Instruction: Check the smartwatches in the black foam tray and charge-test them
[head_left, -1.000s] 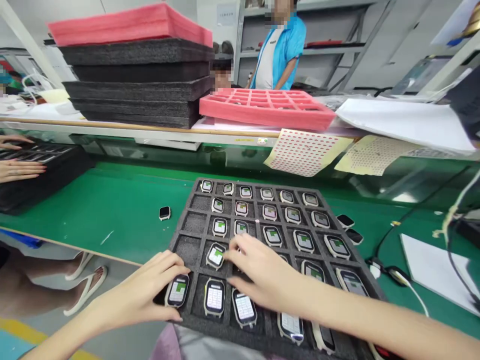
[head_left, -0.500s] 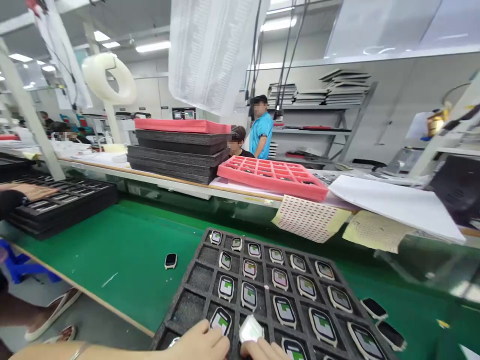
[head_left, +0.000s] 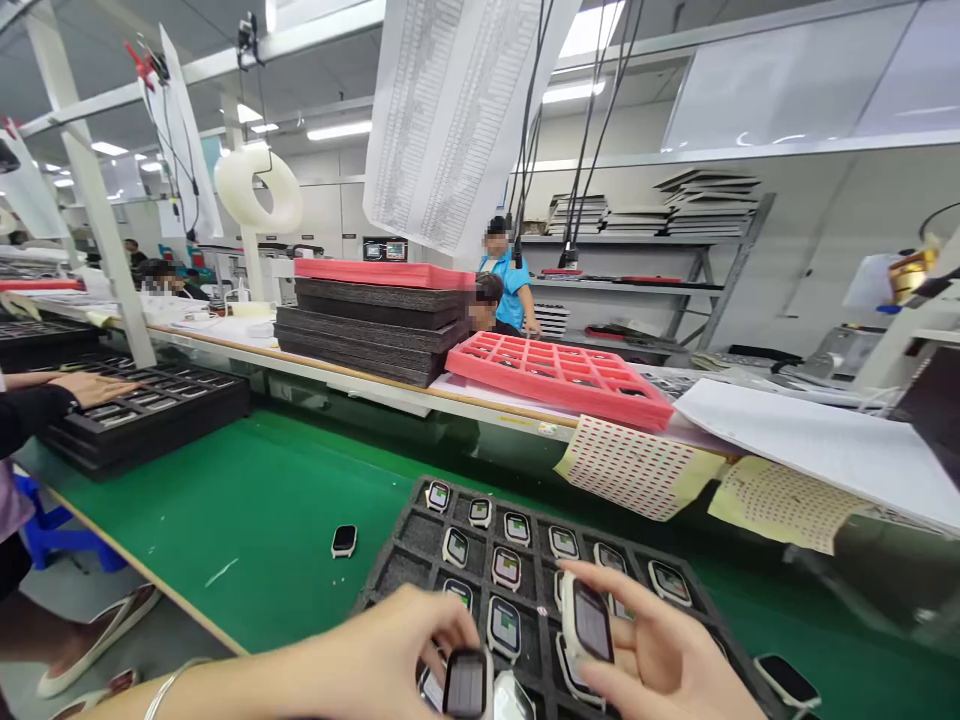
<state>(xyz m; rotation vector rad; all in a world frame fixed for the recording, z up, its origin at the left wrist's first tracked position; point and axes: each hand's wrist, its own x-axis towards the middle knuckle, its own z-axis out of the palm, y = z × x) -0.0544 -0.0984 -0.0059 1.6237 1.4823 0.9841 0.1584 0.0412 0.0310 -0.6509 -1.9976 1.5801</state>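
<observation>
Well, left hand point(head_left: 382, 652) is clenched on a smartwatch point(head_left: 465, 683), pinched by fingers and thumb, dark screen up. Right hand point(head_left: 664, 650) grasps a second smartwatch point(head_left: 587, 622), tilted nearly upright. Both are over black foam tray point(head_left: 409, 525); other watches point(head_left: 505, 628) sit in its slots just beyond grip. Loose watch point(head_left: 344, 540) lies on green mat point(head_left: 247, 520), left of tray, approx.
</observation>
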